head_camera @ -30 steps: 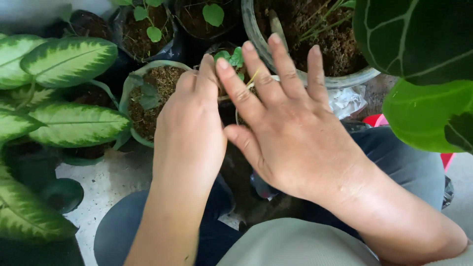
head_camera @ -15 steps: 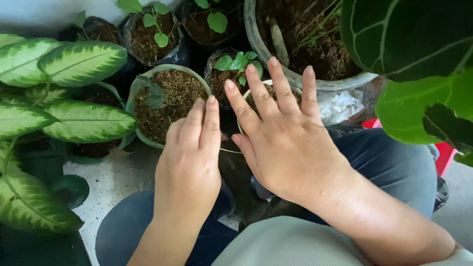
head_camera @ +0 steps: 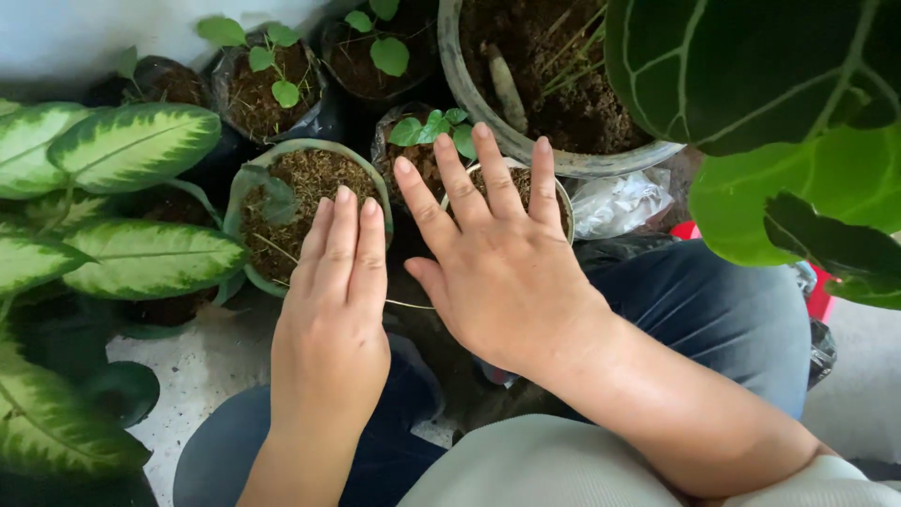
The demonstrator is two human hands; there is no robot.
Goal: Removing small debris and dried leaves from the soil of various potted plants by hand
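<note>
The green pot (head_camera: pixel 246 202) stands upright on the floor (head_camera: pixel 202 371), mouth up, filled with brown soil; a thin straw (head_camera: pixel 408 305) runs roughly level from its near rim toward the right hand. The left hand (head_camera: pixel 330 324) lies flat, fingers together and extended, fingertips over the pot's near rim, gripping nothing. The right hand (head_camera: pixel 497 268) is spread wide, palm down, fingers over a small pot (head_camera: pixel 563 202) just right of the green pot; whether it touches the pot cannot be told, and it holds nothing.

Behind stand black bags (head_camera: pixel 324 117) of soil with seedlings (head_camera: pixel 272 66) and a large grey pot (head_camera: pixel 526 145). Variegated leaves (head_camera: pixel 141 258) crowd the left; broad dark leaves (head_camera: pixel 770 103) overhang the right. The floor is pale speckled stone. The person's knees, in blue jeans (head_camera: pixel 723 319), flank the work.
</note>
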